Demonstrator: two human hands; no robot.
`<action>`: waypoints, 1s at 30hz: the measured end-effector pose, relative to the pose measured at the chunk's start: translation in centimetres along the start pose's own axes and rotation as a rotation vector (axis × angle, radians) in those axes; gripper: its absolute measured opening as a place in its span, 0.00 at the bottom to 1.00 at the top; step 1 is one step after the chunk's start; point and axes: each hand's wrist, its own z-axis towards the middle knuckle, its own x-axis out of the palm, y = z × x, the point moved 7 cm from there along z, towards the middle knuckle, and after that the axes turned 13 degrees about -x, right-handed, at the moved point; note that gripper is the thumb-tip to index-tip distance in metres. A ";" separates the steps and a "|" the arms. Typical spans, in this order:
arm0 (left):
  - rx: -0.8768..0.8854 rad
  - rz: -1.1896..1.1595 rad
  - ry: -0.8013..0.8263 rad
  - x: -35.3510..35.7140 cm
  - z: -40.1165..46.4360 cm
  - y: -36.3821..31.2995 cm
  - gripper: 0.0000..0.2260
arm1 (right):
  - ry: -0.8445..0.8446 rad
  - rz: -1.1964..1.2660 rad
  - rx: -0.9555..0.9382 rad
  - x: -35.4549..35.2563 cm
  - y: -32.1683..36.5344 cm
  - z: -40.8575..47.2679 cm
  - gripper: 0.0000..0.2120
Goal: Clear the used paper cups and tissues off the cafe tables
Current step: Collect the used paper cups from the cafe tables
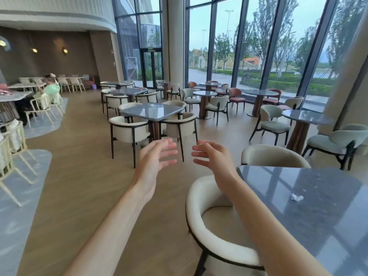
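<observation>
- Wood-look floor (83,176), pale grey rug patches (12,206) at left.
- Tall glass wall (249,46), dark frames, trees outside, daylight.
- Brown back wall (49,56), 3 lit wall lamps.
- Cream armchairs (129,130) around grey-topped tables (151,111).
- Round white column (173,40).

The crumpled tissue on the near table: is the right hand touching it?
Apart. The head view shows the right hand raised over the floor, fingers spread, while the crumpled tissue lies alone on the near table, bare tabletop between them.
</observation>
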 end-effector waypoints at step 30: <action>0.054 -0.009 -0.303 -36.0 61.3 -8.1 0.10 | 0.278 0.119 0.086 50.3 -30.2 50.2 0.08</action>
